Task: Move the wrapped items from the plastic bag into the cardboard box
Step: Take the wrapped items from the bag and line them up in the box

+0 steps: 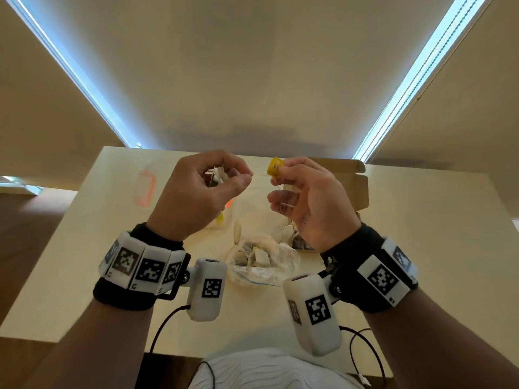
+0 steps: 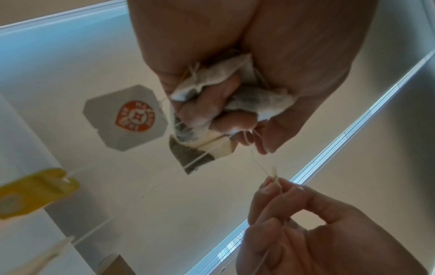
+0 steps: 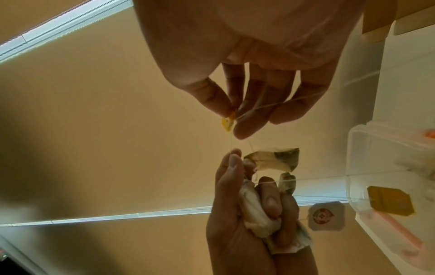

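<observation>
My left hand (image 1: pixel 230 175) is raised over the table and grips a bunch of crumpled tea bags (image 2: pixel 235 74), which also show in the right wrist view (image 3: pixel 256 217). My right hand (image 1: pixel 278 175) pinches a yellow paper tag (image 1: pixel 273 166) between thumb and forefinger. A thin string (image 1: pixel 259 174) runs taut from it to the left thumb. A white tag with an orange logo (image 2: pixel 127 117) dangles from the bunch. The clear plastic bag (image 1: pixel 261 262) lies open on the table below with several tea bags inside. The cardboard box (image 1: pixel 354 178) stands open behind my right hand.
A clear plastic container with an orange latch (image 1: pixel 144 186) sits at the back left of the pale table (image 1: pixel 84 248). Loose tea bags (image 1: pixel 237 230) lie between the bag and the box. Black cables (image 1: pixel 365 346) trail near the front edge.
</observation>
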